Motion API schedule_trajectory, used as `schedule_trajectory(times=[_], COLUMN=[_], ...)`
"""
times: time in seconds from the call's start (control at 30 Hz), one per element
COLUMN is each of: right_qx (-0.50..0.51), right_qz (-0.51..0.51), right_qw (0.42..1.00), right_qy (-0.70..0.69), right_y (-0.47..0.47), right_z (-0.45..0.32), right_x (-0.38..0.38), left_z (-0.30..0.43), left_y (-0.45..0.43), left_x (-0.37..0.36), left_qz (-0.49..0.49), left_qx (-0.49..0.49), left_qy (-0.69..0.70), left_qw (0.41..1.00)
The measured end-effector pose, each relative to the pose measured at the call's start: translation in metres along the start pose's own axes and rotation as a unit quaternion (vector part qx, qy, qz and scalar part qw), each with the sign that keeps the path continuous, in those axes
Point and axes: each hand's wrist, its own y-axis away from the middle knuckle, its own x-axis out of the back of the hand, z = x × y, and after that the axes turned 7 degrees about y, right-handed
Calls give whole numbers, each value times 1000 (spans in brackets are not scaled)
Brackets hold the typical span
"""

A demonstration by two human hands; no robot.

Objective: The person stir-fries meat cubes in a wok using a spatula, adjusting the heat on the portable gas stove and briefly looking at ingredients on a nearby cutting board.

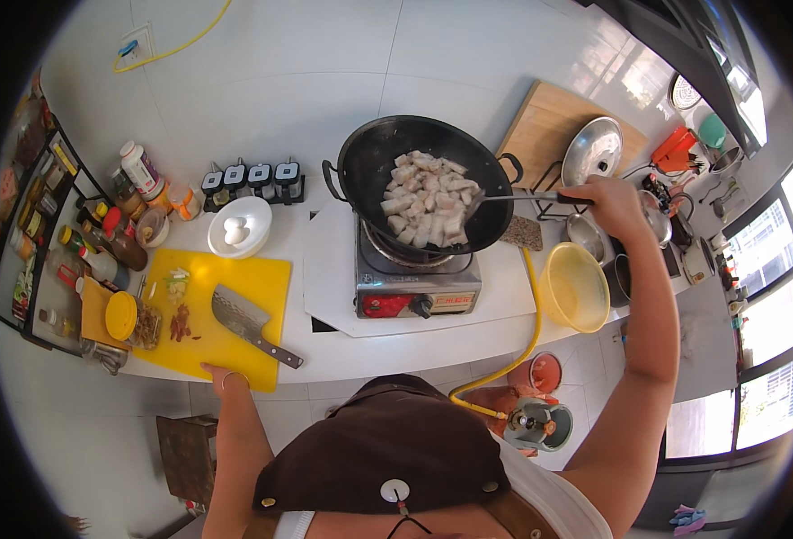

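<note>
My right hand (613,202) grips the dark handle of a metal spatula (514,197), whose blade sits in the wok among pale pieces of meat (430,199). The black two-handled wok (362,162) rests on a single-burner gas stove (416,290). At the counter's front edge, my left hand (226,378) touches the near rim of the yellow cutting board (234,364); its fingers are partly hidden. A cleaver (248,320) lies on that board, its handle toward the front. Beside it are dark reddish slices (180,323) and chopped scallion with pale pieces (177,286).
A white bowl (258,226) holds two eggs (235,230). Bottles and jars (116,242) crowd the left. A yellow plastic bowl (575,288) stands right of the stove. The yellow gas hose (536,316) drops to a gas cylinder (538,424) on the floor.
</note>
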Motion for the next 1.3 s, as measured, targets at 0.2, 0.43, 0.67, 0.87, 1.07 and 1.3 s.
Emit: schedule_trajectory(times=[0.2,0.43,0.67,0.87,1.07,1.3], right_qx=[23,-54,-115,-91,-153,-131], right_qz=[38,-11,27,-41,42,20], right_qw=[994,995,992,993,987,990], right_qy=[-96,-79,-42,-63,-21,-45], right_y=[-30,-4,-2,42,98,87], right_z=[-54,-63,-120,-156,-116,-141], right_x=[-32,17,-26,-71,-16,-1], left_z=[5,-2,8,-7,-3,0], left_y=[19,10,15,-29,-4,9], left_x=[6,10,3,3,5,3], left_qz=[20,-51,31,-58,-49,-19], left_qx=[5,-7,12,11,7,-3], left_qy=[-5,68,-41,76,51,11], left_qw=[1000,996,999,995,997,1000])
